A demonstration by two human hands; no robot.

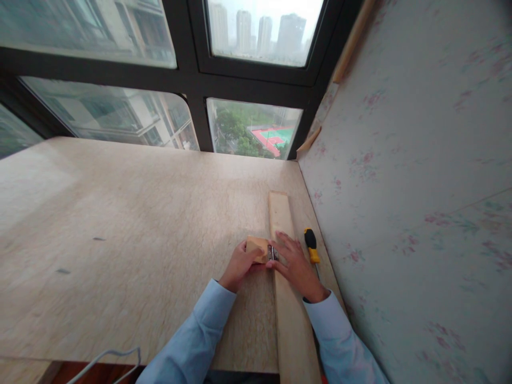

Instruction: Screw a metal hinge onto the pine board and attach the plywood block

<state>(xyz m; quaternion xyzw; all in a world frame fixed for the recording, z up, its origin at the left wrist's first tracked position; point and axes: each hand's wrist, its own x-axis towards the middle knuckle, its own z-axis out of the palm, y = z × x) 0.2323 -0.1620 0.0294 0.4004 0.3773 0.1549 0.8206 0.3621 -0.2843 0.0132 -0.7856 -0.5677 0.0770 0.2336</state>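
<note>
My left hand point(239, 263) is closed around a small wooden block point(256, 244) beside the long board. A small shiny metal fitting point(272, 253), perhaps a hinge, lies where the block meets the long pale wooden board point(295, 330). Its exact shape is too small to make out. My right hand point(295, 265) rests over the board, its thumb and fingers closed about the fitting. Just right of that hand lies a screwdriver point(311, 245) with a black and yellow handle, its shaft pointing toward me.
The board and block lie on a marbled beige countertop point(160, 229). A flower-patterned wall point(400, 202) borders the right side, and a dark-framed window point(192, 85) stands at the back. A pale cable point(108, 353) hangs at the front left edge.
</note>
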